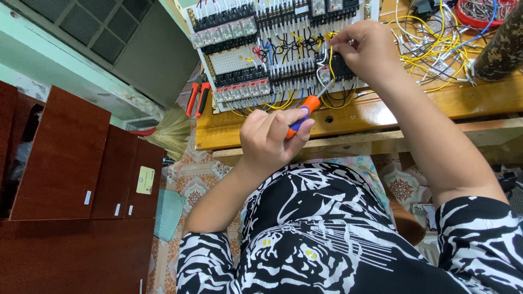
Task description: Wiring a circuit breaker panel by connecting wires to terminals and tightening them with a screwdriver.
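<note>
Left hand (271,139) fingers wrapped round orange-blue screwdriver (303,111), right hand (366,50) fingers pinching white wire (321,62) at relay panel (272,49).

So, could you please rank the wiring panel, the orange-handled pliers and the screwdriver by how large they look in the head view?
1. Wiring panel, by far the largest.
2 and 3. Orange-handled pliers and screwdriver: they look alike in size; the left hand hides part of the screwdriver and holds it nearer the camera, so I won't rank them.
</note>
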